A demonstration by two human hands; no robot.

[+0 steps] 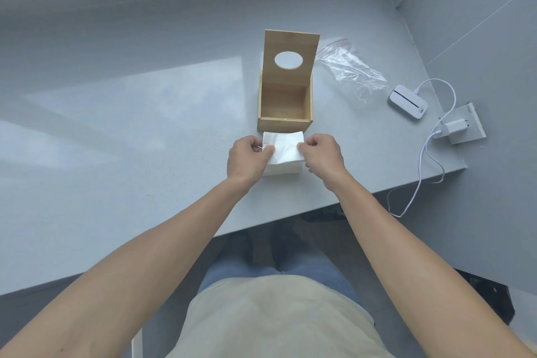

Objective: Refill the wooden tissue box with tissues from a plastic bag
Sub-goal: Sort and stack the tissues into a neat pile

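Fingertips of both hands pinching opposite edges of the tissues

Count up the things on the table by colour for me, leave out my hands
Wooden: 1, the tissue box with its lid up
White: 5, the tissue stack, small device, charger plug, cable, socket plate
Clear: 1, the plastic bag
Total: 7

One wooden tissue box with lid raised, one tissue stack, one plastic bag, two hands, left hand, right hand, one white device, one charger plug, one cable
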